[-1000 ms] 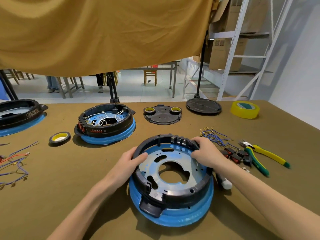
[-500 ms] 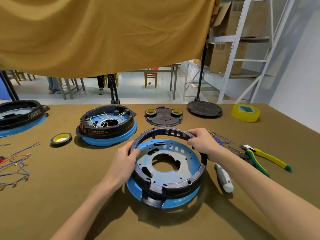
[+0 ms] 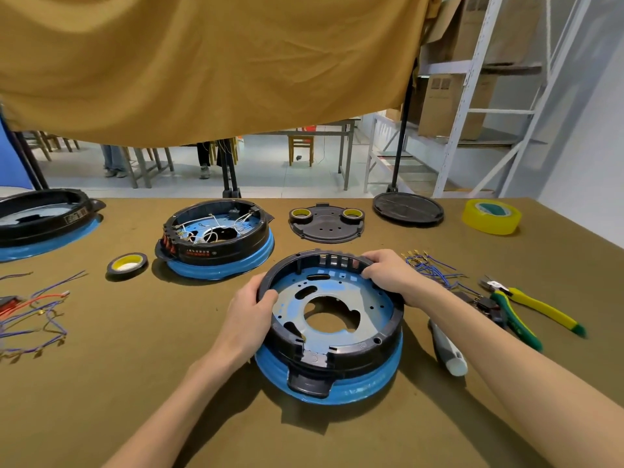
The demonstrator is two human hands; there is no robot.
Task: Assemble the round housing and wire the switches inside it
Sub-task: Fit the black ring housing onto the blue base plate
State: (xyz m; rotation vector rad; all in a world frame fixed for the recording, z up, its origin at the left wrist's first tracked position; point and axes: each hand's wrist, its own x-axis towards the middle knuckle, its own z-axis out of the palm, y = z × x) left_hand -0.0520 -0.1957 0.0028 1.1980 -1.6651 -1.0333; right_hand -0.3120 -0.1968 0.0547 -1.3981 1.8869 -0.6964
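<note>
The round housing (image 3: 332, 349), a black plastic ring on a blue-filmed metal base with a large centre hole, sits in front of me on the brown table. My left hand (image 3: 251, 312) grips its left rim, thumb inside the ring. My right hand (image 3: 393, 275) holds the far right rim, fingers curled over the slotted edge. Blue wires with metal terminals (image 3: 429, 266) lie just right of the housing. Small black switches (image 3: 483, 304) rest beside my right forearm, partly hidden.
A wired housing (image 3: 216, 241) stands behind left, another housing (image 3: 44, 217) at far left. Also here: black tape roll (image 3: 126, 265), black plate with two tape rolls (image 3: 326, 222), round black lid (image 3: 408, 208), yellow tape (image 3: 491, 216), green-yellow pliers (image 3: 526, 309), white tube (image 3: 447, 349), loose wires (image 3: 30, 312).
Both hands kept their grip on the rim while the housing shifted slightly on the table and turned a little. My view moved closer and a bit lower.
</note>
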